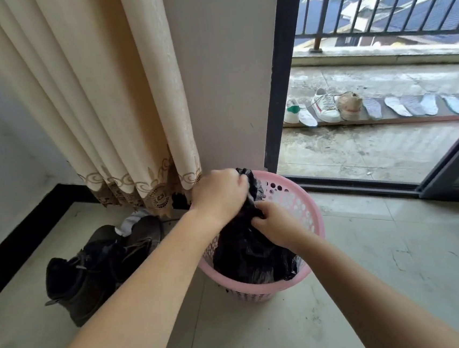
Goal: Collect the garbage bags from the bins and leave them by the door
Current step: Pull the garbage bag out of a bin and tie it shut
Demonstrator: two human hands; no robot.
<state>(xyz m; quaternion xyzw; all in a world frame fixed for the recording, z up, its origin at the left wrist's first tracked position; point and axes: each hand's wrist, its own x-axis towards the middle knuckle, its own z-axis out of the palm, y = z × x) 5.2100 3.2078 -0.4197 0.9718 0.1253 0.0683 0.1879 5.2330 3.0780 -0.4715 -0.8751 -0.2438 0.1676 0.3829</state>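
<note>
A pink perforated plastic bin [308, 208] stands on the tiled floor beside the wall pillar. A black garbage bag [247, 253] sits inside it, its top gathered into a bunch above the rim. My left hand [219, 196] is closed around the gathered neck of the bag. My right hand [276, 225] grips the bag just below, on its right side. The bag's lower part is still inside the bin.
A pair of dark boots [91, 268] with a white sock lies left of the bin. A beige curtain [103, 101] hangs behind. The open sliding door [278, 85] on the right leads to a balcony with shoes and insoles [356, 107].
</note>
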